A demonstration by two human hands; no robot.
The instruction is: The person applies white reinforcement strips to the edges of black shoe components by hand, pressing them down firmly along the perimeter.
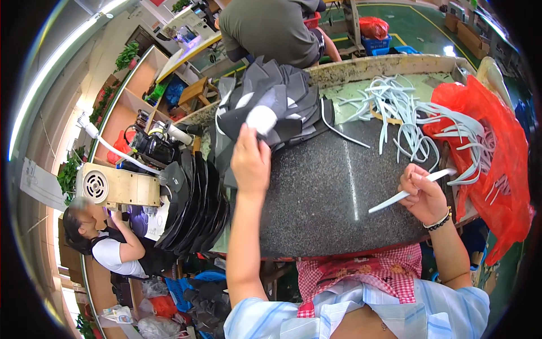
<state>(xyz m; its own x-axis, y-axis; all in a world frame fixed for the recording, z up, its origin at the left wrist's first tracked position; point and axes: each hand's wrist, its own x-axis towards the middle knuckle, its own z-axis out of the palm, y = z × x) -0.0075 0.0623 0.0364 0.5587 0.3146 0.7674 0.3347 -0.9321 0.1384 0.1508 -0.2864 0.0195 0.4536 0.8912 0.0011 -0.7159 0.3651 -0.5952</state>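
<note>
My left hand is closed at the near edge of a pile of dark grey cut fabric pieces. Its fingertips pinch the end of a grey piece with a rounded white patch; this piece looks slightly blurred. Over the right side of the dark speckled work surface, my right hand grips a pale, narrow strip. The strip slants through the fingers, one end pointing left. Another thin pale strip trails from the pile's right edge.
Loose pale blue strips lie tangled at the back right, running into a red plastic bag. Stacked black pieces stand at the left beside a sewing machine. One person works there; another sits beyond the table.
</note>
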